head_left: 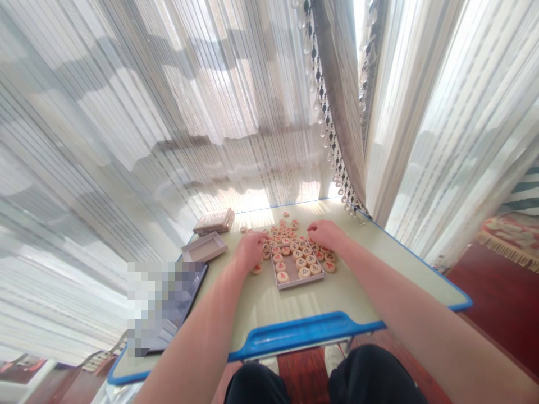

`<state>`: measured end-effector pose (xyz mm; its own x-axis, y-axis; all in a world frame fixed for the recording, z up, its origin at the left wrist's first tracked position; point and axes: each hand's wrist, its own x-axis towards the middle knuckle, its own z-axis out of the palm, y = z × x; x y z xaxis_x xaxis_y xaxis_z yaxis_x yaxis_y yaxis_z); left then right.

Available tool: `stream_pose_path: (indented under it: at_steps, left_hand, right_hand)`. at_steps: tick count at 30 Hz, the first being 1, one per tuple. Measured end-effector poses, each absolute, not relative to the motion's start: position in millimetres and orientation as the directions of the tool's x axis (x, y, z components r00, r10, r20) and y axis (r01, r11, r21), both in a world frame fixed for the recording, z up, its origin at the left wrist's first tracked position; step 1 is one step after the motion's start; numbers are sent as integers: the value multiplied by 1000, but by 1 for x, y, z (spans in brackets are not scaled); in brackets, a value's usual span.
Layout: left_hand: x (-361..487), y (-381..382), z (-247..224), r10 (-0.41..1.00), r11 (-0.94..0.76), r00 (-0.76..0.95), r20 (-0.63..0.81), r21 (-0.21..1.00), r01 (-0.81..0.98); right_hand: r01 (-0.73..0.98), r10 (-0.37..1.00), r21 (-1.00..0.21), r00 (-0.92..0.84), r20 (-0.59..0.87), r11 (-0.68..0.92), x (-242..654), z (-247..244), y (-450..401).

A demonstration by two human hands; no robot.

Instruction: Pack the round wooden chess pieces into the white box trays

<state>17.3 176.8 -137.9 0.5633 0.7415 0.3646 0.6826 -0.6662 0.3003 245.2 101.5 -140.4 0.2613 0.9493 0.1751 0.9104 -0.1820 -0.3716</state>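
An open shallow box (295,283) in the middle of the table holds several round wooden pieces with red or dark characters. Red-marked pieces (282,276) line its left side, dark-marked pieces (304,272) its right side. More loose pieces (286,214) are scattered behind the box and at both sides. My left hand (252,248) is at the box's back left, its fingers bent over the loose pieces; what they hold, if anything, is hidden. My right hand (327,233) is at the back right, fingers curled near the pieces; its fingertips are too small to make out.
An empty box lid (205,247) lies at the left, with a stack of flat boxes (214,220) behind it. A dark-edged, blurred device (179,314) rests at the table's left. The table (269,306) has a blue rim; sheer curtains (252,112) hang behind it.
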Motion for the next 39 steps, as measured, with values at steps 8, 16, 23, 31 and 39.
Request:
stream_pose_path:
  at_steps: [8,16,23,31,39]
  left_hand:
    - [18,171,-133,715,-693,598,364,252,675]
    - [16,174,-137,721,-692,639,269,222,687]
    - [16,176,-140,717,-693,627,304,217,688]
    - [15,180,-143,735,-677,612,292,273,683]
    - [20,173,-137,708,-702,592,385,291,650]
  right_hand:
    - [934,969,-358,78,234,11,248,-149,105]
    - [935,970,-354,61,234,27,250,-151,107]
    - [923,957,-369,200,210,-112,252,-145,105]
    - [865,945,-441,312,99,-240,255,-139,102]
    - [867,944,-467,283,169,-176,253,-146,105]
